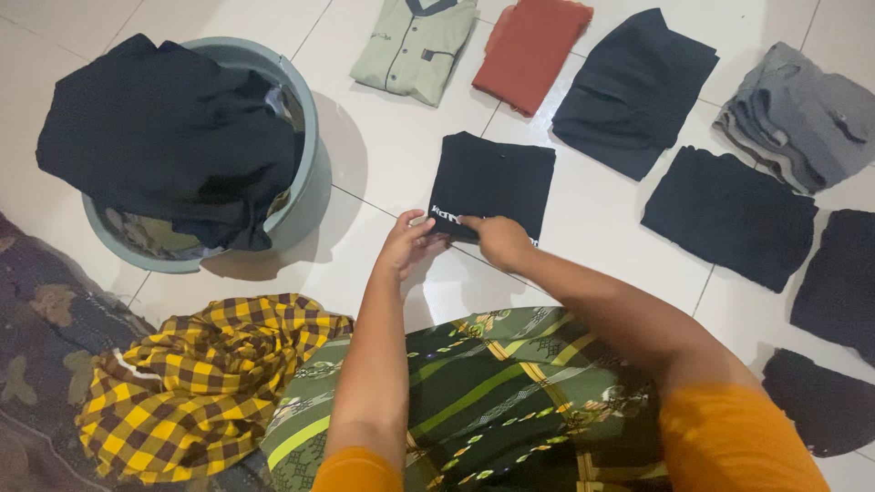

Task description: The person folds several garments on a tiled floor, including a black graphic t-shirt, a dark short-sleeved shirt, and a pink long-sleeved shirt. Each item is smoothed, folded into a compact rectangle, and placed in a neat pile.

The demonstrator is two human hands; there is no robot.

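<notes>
Your left hand (407,242) and right hand (499,240) both pinch near edge of folded black shirt (493,182), fingers closed on cloth; shirt lies flat on white tiled floor (392,146). Just beyond grip: pale green shirt (415,46), rust-red garment (531,52), more dark folded pieces (633,91) spread right, grey one (802,114) farthest. Left of grip: grey basin (305,173) heaped with black clothing. Nearer you, left: yellow checked cloth (205,383); under your arms, green patterned fabric (510,401).
</notes>
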